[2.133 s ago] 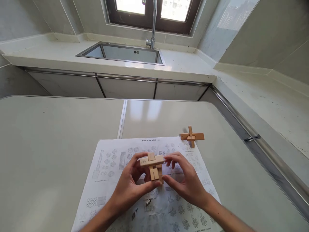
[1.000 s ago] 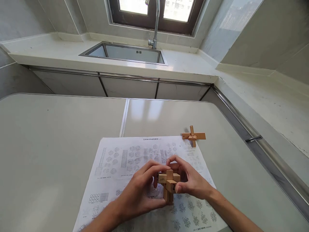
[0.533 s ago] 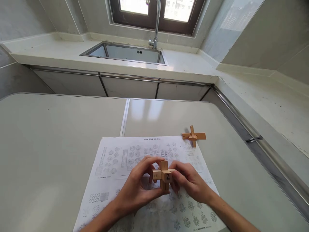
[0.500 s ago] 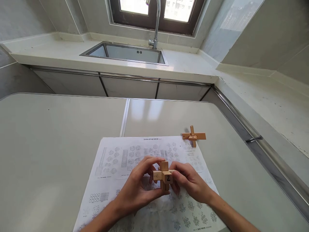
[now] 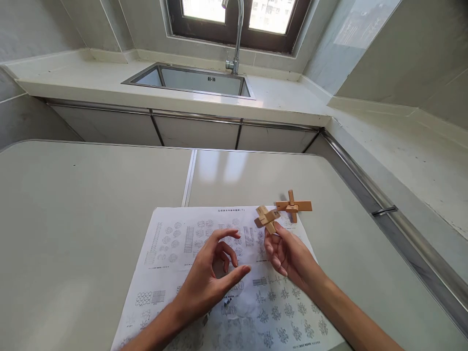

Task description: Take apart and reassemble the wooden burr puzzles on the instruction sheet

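Between the thumb and fingers of my right hand (image 5: 288,251) is one arm of a wooden burr puzzle (image 5: 267,218), a cross of interlocked light wood blocks. It is tilted above the upper right part of the printed sheet (image 5: 204,222). My left hand (image 5: 215,273) is empty over the middle of the sheet, its fingers curved and the thumb apart from them. Just beyond the held puzzle, a second wooden puzzle (image 5: 292,206) with thinner, flat and round sticks rests at the sheet's far right corner. Small diagrams cover the paper.
The pale table (image 5: 73,219) has a seam strip (image 5: 188,178) running away from me. Behind it are a counter (image 5: 278,92) with a steel sink (image 5: 197,80) and a tap (image 5: 236,44). Another counter (image 5: 413,151) runs along the right side.
My right hand has carried the burr puzzle up and to the right, away from my left hand, close to the second puzzle. My left hand has let go and stayed in place.
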`<state>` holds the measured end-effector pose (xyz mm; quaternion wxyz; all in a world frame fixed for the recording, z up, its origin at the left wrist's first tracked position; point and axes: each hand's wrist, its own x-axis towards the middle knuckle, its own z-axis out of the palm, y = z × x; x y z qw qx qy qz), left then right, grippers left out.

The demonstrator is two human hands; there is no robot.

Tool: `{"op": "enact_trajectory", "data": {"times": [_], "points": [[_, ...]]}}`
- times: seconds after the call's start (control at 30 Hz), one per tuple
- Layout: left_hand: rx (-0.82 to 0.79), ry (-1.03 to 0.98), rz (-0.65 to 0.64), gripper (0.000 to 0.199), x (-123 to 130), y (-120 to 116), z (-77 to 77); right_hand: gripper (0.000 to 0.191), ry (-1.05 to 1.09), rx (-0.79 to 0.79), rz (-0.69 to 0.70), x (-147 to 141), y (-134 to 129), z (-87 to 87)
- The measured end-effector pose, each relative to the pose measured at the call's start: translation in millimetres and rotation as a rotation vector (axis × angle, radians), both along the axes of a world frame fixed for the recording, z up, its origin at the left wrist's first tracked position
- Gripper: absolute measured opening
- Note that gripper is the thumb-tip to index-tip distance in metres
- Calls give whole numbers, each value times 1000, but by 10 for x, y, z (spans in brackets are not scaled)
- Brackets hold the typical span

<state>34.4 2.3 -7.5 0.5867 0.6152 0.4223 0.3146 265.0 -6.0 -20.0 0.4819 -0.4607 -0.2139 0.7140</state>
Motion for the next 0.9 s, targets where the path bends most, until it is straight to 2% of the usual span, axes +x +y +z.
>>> {"op": "enact_trajectory", "data": {"times": [0.17, 0.5, 0.73, 0.9], "points": [[-4, 14, -14, 47, 3, 0, 12, 34, 147, -58, -80, 71, 52, -62], [29, 48, -25, 38, 8, -5, 41, 25, 387, -29, -55, 214, 132, -110], [44, 41, -20, 34, 4, -4, 25, 29, 383, -45, -50, 190, 123, -98], [60, 43, -26, 30, 6, 5, 43, 29, 196, -64, 36, 88, 56, -44]]}}
